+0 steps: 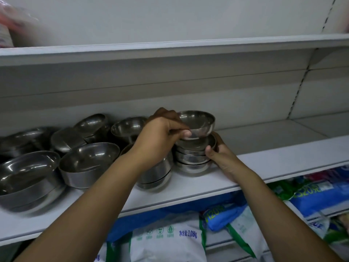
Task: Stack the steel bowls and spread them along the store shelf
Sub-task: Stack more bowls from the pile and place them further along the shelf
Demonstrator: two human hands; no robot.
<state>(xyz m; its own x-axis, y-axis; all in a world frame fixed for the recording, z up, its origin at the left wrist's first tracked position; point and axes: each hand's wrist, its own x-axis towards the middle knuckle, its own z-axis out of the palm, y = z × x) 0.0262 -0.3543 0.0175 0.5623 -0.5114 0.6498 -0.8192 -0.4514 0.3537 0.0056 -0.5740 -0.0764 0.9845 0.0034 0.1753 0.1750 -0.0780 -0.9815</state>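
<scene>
Left hand (pixel 160 133) fingers pinch small steel bowl (pixel 197 122) above bowl stack (pixel 192 157) — right hand (pixel 221 154) fingers grip stack on shelf (pixel 283 161).

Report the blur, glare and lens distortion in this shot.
Head view: wide-angle bending bows the shelf edges; motion blur smears the pink package top left and the bowls at far left; soft highlights glint on the raised bowl in the left hand, with no harsh glare; the right hand and the stack stay fairly sharp; the bags below look dim and soft.
</scene>
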